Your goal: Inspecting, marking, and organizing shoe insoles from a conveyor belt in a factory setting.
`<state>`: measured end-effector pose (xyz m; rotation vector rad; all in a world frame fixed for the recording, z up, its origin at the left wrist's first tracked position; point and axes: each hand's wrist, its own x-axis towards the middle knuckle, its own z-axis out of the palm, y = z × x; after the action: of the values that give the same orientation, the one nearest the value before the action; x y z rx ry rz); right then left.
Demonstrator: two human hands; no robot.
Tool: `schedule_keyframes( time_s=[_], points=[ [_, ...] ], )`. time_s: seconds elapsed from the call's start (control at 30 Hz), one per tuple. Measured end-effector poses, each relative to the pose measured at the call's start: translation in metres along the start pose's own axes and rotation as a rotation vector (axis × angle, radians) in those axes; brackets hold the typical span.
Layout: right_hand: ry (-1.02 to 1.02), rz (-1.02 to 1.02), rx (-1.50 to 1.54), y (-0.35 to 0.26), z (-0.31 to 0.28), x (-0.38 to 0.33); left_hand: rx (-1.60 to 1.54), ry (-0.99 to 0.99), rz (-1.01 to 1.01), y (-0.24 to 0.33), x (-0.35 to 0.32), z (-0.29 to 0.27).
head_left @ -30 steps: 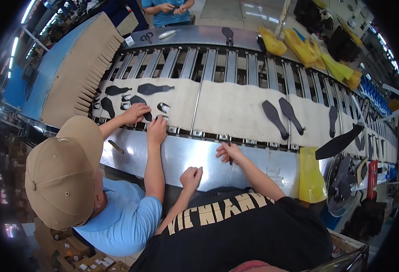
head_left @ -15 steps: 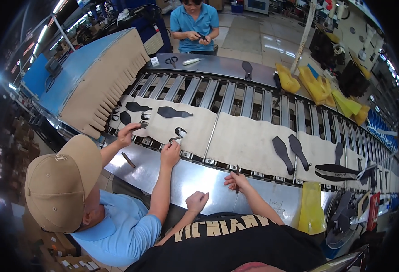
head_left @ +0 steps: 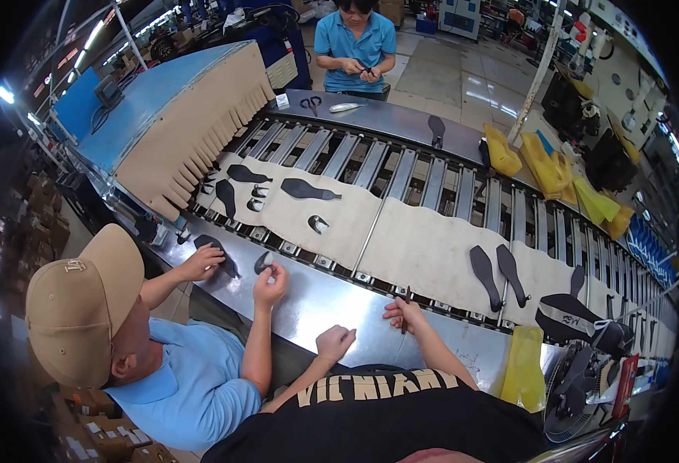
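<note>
the right hand (head_left: 406,312) pinches a thin dark pen (head_left: 405,309) between fingers and thumb, its tip down on the steel ledge (head_left: 332,297) just before the roller conveyor (head_left: 432,181); the left hand (head_left: 335,342) rests on that ledge as a loose fist, holding nothing. on the conveyor lie two beige sheets (head_left: 424,251) end to end, with two long black sole-shaped pieces (head_left: 497,275) side by side on the nearer one. beside the ledge, a co-worker in a tan cap (head_left: 85,305) lifts one small dark piece (head_left: 263,263) and presses another flat on the ledge. beyond the conveyor one person in blue stands.
</note>
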<state>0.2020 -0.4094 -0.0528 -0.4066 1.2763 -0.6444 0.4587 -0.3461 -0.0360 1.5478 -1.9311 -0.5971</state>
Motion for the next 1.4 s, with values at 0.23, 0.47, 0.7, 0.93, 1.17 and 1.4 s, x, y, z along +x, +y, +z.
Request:
schedule_keyframes(
  time_s=[0.23, 0.47, 0.7, 0.93, 1.17, 1.4],
  points=[
    [0.002, -0.003, -0.022, 0.000, 0.004, -0.002, -0.018, 0.064, 0.032, -0.005, -0.005, 0.002],
    [-0.014, 0.007, -0.048, 0.003, 0.004, 0.005, 0.002, 0.044, 0.015, -0.006, -0.007, -0.002],
    [-0.014, 0.016, -0.027, 0.003, -0.001, 0.010, 0.013, 0.097, 0.045, -0.013, -0.006, 0.003],
    [-0.013, -0.001, -0.003, 0.005, -0.002, 0.013, 0.015, 0.101, 0.055, -0.016, -0.005, 0.000],
    [-0.001, -0.011, -0.027, 0.004, 0.001, 0.015, 0.002, 0.119, 0.063, -0.015, -0.005, -0.005],
    [0.010, -0.010, -0.026, 0.007, 0.002, 0.012, 0.016, 0.071, 0.039, -0.016, -0.009, -0.006]
  ],
)
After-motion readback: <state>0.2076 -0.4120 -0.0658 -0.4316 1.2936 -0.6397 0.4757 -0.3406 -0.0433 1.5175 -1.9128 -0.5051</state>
